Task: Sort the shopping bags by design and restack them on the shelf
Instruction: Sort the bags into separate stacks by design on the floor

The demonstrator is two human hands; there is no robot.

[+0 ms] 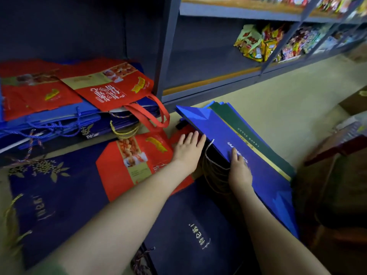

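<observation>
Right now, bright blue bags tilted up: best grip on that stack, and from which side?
Grip the raised long edge of the bright blue bags, from the person's left: the stack tilts up there, leaving an open gap beneath. The right hand holds that edge; the left hand, flat beside it, could probably take it farther along.

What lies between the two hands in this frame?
In the head view, thin cord handles hang across a dark gap between the left hand, flat on a red bag, and the right hand, holding the raised blue bags.
</observation>
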